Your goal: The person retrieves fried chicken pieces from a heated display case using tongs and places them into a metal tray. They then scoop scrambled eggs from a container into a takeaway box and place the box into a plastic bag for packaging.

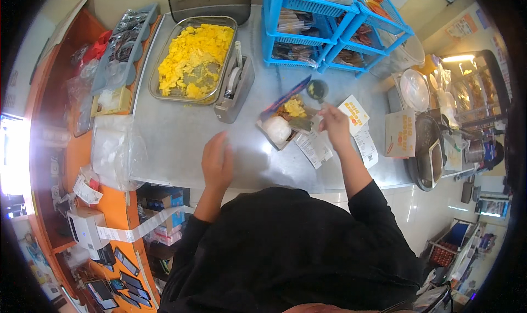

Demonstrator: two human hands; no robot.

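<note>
My right hand (335,125) pinches the short handle of a small dark round ladle (317,89), which has a little yellow-green matter in its bowl. Just left of that hand, an open paper meal box (283,145) lies on the steel table. Inside it are a rounded white portion (277,130), probably rice, yellow scrambled egg (294,107) and some brown food. Its dark blue lid flap (286,99) stands up behind. My left hand (217,158) hovers over the table's near side, thumb apart from the fingers, holding nothing.
Behind my left hand are a tape dispenser (235,90) and a glass tray (153,84) of scrambled egg. Blue plastic basket racks (269,45) with packets stand at the back. Printed receipts (315,149) and a closed box (354,113) lie rightward. A round dark pan (424,136) sits at the right.
</note>
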